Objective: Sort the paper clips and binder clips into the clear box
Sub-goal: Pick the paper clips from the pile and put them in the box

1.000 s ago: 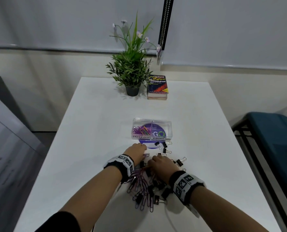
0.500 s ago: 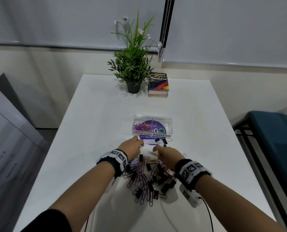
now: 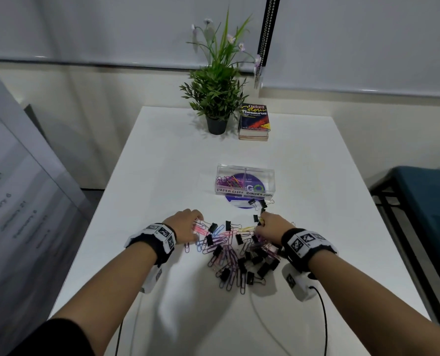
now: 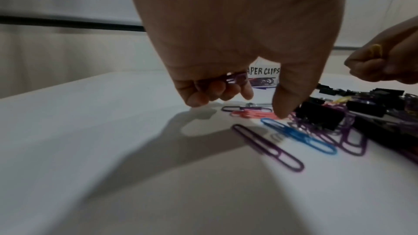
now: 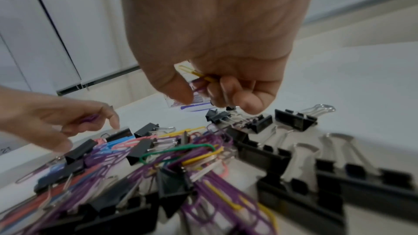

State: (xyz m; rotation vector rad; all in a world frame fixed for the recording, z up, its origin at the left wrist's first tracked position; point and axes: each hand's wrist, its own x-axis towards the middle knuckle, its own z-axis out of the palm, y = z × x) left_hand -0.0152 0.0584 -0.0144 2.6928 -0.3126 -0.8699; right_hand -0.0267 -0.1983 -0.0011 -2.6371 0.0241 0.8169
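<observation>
A mixed pile of coloured paper clips (image 3: 225,249) and black binder clips (image 3: 261,265) lies on the white table (image 3: 162,176) between my hands. The clear box (image 3: 245,181), labelled PAPER CLIPS and BINDER CLIPS, stands just beyond, with paper clips in its left compartment. My left hand (image 3: 188,226) hovers at the pile's left edge, fingers curled round a purple paper clip (image 4: 235,78). My right hand (image 3: 271,227) is at the pile's far right, its fingers curled round a yellow paper clip (image 5: 199,74). A few binder clips (image 3: 258,204) lie in front of the box.
A potted plant (image 3: 217,98) and a thesaurus on a stack of books (image 3: 254,122) stand at the table's far edge. A blue chair (image 3: 424,201) is off the right side. A purple disc (image 3: 242,201) lies under the box. Cables trail from my wrists.
Both hands have drawn apart and back from the box toward the pile's sides. The head view has shifted a little.
</observation>
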